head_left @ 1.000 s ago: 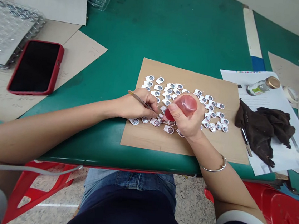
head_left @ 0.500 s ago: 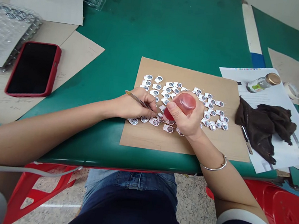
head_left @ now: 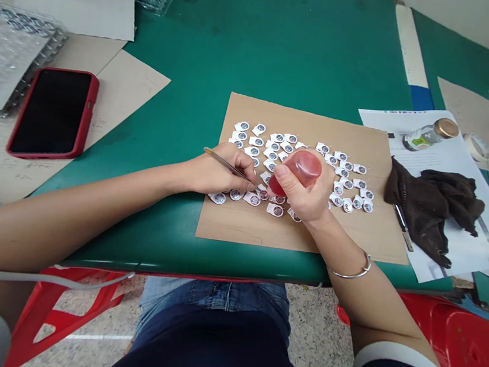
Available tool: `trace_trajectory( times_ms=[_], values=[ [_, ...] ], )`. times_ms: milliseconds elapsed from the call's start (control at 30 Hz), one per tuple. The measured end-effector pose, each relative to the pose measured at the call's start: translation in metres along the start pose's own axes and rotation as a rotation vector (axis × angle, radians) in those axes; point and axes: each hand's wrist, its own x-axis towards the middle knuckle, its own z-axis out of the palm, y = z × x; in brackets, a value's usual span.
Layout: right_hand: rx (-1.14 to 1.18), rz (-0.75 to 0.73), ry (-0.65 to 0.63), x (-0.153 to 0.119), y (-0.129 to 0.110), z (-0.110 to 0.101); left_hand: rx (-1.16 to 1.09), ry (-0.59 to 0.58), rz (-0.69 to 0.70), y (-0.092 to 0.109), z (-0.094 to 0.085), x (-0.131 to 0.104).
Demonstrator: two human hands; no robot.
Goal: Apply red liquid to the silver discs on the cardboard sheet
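My left hand [head_left: 230, 170] is closed around slim metal tweezers [head_left: 219, 158], their back end sticking up past the hand and their tips low among the small pieces. In my right hand [head_left: 307, 193] is a rounded, see-through red bottle [head_left: 303, 168], tilted, its lower end hidden by the fingers. Both hands work close together over a brown cardboard sheet [head_left: 265, 233]. Rows of small white tabs with round dark-patterned discs [head_left: 275, 210] lie on the cardboard, several of them partly covered by my hands.
To the right, a dark brown cloth [head_left: 436, 205], a second pair of tweezers [head_left: 403, 228] and a gold-lidded glass jar [head_left: 430, 135] lie by printed paper [head_left: 393, 121]. A red-cased phone [head_left: 56, 112] and clear plastic trays [head_left: 15, 63] are on the left of the green table [head_left: 287, 41].
Almost nothing differs. Both hands keep their place over the cardboard, and the red bottle has shifted very slightly; the whole view has moved by a hair.
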Motion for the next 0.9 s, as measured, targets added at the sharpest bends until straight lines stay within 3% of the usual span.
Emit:
trace_trajectory(
  times_ms=[267,367,467,600,700,800,900],
  values=[
    [0.002,-0.082,0.057,0.001,-0.001,0.001,-0.013,0.003,0.019,-0.003,0.0,0.001],
    [0.06,-0.031,0.049,0.001,0.0,-0.001,0.0,0.007,0.034,-0.004,0.001,0.0],
    [0.258,0.051,0.116,0.006,0.001,-0.008,0.083,0.05,0.043,-0.001,0.002,-0.004],
    [0.472,0.084,0.332,0.023,0.005,-0.022,0.115,0.187,0.084,0.008,-0.003,-0.011],
    [0.618,0.162,0.446,0.034,0.011,-0.031,-0.063,0.387,0.075,0.009,-0.011,-0.015],
    [0.741,0.225,0.488,0.038,0.014,-0.037,-0.286,0.559,-0.035,0.002,-0.018,-0.025],
    [0.807,0.18,0.503,0.038,0.012,-0.039,-0.492,0.607,-0.209,-0.006,-0.02,-0.038]
  ],
)
